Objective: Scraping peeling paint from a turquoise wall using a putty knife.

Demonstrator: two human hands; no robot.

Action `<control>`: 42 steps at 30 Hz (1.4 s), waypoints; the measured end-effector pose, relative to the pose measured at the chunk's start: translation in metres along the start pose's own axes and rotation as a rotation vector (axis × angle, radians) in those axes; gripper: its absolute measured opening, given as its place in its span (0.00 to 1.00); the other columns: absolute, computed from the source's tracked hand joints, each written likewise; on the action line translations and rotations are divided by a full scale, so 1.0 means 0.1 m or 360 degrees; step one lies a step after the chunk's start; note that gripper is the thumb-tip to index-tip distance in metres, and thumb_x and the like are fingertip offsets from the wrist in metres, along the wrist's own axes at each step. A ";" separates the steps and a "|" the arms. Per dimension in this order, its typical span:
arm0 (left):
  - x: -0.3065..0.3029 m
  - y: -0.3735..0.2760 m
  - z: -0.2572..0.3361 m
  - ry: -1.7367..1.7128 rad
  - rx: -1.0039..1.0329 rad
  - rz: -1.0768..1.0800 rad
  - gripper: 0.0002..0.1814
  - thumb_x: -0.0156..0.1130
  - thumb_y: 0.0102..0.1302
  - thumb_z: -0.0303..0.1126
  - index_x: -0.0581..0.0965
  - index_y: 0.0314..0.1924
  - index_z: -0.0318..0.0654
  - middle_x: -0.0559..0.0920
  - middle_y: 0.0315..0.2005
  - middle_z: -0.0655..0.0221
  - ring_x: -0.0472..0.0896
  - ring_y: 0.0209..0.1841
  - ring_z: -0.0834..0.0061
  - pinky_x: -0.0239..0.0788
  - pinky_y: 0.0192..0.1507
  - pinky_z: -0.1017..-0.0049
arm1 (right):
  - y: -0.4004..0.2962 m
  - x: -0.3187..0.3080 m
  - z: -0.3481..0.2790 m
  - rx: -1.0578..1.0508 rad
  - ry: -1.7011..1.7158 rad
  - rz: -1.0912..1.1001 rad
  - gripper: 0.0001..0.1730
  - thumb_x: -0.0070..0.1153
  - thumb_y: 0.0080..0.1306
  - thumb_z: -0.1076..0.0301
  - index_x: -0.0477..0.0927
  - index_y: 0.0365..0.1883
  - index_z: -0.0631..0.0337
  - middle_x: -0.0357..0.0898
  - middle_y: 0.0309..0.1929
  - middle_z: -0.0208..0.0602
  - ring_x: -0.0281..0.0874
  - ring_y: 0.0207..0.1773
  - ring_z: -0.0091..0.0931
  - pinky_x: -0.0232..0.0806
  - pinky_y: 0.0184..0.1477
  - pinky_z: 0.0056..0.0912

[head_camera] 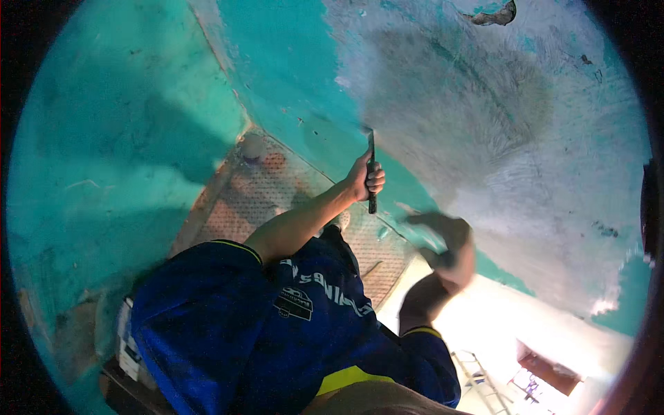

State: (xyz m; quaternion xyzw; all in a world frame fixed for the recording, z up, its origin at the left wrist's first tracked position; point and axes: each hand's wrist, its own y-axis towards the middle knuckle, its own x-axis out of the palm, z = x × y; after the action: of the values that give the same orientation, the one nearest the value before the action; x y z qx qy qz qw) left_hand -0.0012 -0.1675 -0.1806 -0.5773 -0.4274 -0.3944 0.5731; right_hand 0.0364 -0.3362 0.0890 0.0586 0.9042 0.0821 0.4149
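Note:
My left hand (365, 179) is closed around the dark handle of a narrow hand tool (371, 145); its flat end looks like a scraper or putty knife. That end is at the boundary between turquoise paint (280, 46) and a large grey-white patch (498, 119) on the wall; whether it touches cannot be told. To the right, my right hand (456, 254) is blurred by motion near the lower wall. Its fingers are curved and apart, and no held object can be made out.
A patterned floor (254, 197) lies below me, meeting a turquoise side wall (104, 129). A broken hole (498, 15) marks the upper wall. A ladder (480, 381) stands in the bright area at lower right. A white box-like object (127, 342) is at lower left.

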 end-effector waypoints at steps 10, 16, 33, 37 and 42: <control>0.00 0.15 -0.09 -0.0357 0.0300 -0.0132 0.30 0.39 0.72 0.56 0.72 0.25 0.38 0.63 0.14 0.76 0.59 0.16 0.81 0.54 0.21 0.76 | -0.23 1.54 1.52 0.1146 0.0545 0.0195 0.18 0.49 0.69 0.59 0.73 0.44 0.68 0.78 0.27 0.42 0.77 0.28 0.35 0.69 0.32 0.37; -0.16 0.19 0.15 -0.0596 0.0210 -0.0529 0.31 0.38 0.73 0.56 0.74 0.30 0.33 0.63 0.15 0.75 0.58 0.16 0.82 0.53 0.21 0.76 | 0.02 1.75 1.73 0.0998 0.0491 0.0287 0.22 0.44 0.72 0.57 0.70 0.26 0.68 0.69 0.17 0.35 0.68 0.18 0.24 0.60 0.21 0.31; -0.28 0.22 0.31 -0.0277 -0.0148 -0.0371 0.35 0.47 0.62 0.68 0.67 0.15 0.45 0.54 0.08 0.77 0.51 0.10 0.79 0.42 0.15 0.75 | 0.20 2.09 1.42 0.1277 0.0160 0.0556 0.22 0.42 0.71 0.60 0.74 0.30 0.74 0.75 0.27 0.63 0.76 0.31 0.52 0.64 0.32 0.46; -0.25 0.20 0.29 -0.0322 -0.0048 -0.0258 0.35 0.46 0.62 0.69 0.62 0.13 0.47 0.53 0.08 0.78 0.50 0.10 0.81 0.41 0.15 0.77 | 0.26 2.05 1.45 0.1242 0.0215 0.0557 0.21 0.42 0.71 0.61 0.74 0.30 0.73 0.75 0.27 0.62 0.76 0.33 0.53 0.65 0.33 0.48; -0.30 0.19 0.41 -0.0407 0.0074 -0.0211 0.34 0.44 0.64 0.67 0.60 0.13 0.47 0.51 0.09 0.79 0.48 0.11 0.81 0.39 0.15 0.77 | 0.34 2.02 1.42 0.1057 0.0130 0.0456 0.20 0.43 0.70 0.62 0.75 0.31 0.73 0.75 0.27 0.62 0.75 0.34 0.53 0.65 0.32 0.48</control>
State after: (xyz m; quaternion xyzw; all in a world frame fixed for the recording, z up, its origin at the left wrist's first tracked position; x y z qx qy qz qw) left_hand 0.0056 -0.1276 -0.2169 -0.5800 -0.5432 -0.3446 0.4998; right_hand 0.0143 -0.2532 -0.1453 0.3130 0.8801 -0.1563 0.3210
